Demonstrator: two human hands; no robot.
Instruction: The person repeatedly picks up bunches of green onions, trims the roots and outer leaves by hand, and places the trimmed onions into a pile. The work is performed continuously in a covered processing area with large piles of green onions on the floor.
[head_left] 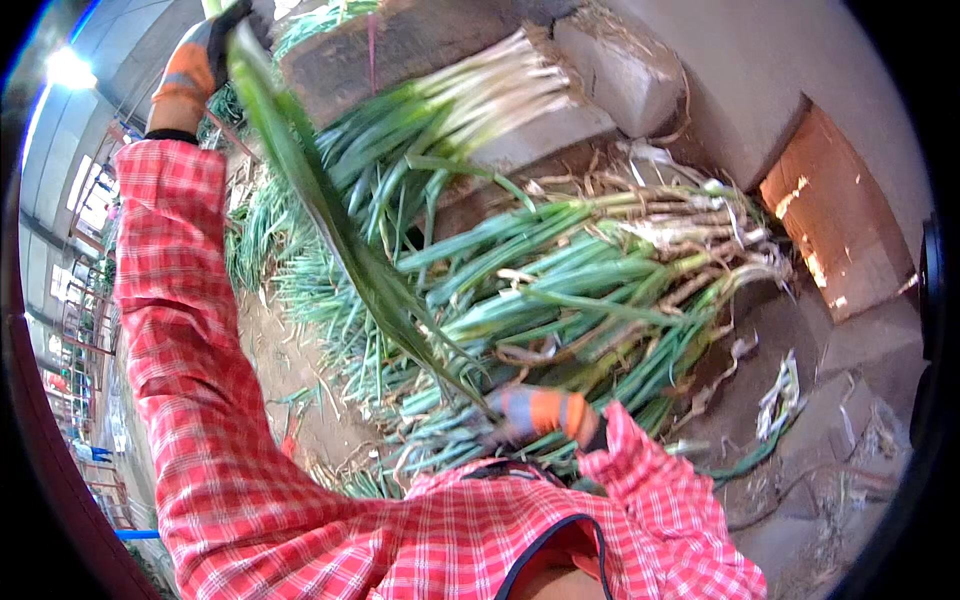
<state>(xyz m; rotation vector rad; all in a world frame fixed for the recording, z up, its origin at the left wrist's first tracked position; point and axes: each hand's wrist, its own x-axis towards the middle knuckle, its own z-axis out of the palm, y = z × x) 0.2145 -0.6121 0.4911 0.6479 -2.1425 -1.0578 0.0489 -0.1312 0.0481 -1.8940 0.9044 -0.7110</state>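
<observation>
My left hand (200, 70), in an orange and dark grey glove, is raised at the upper left. Its fingers are closed round the pale stalk of a long green onion (345, 240), whose green leaves slant down to the right across the view. At the lower middle, my right hand (545, 412) is in a matching glove at the leaf tips. Motion smears its fingers, so I cannot tell whether they grip the leaves. Beneath and beyond it spreads a big heap of untrimmed green onions (580, 265), roots and dry skins toward the right.
Cleaned green onions (490, 85) lie in a row, white ends to the right, on a pale block (540, 135). Another block (625, 70) stands beside them. A brown cardboard piece (840, 215) leans at the right wall. Loose peelings (780, 400) litter the floor.
</observation>
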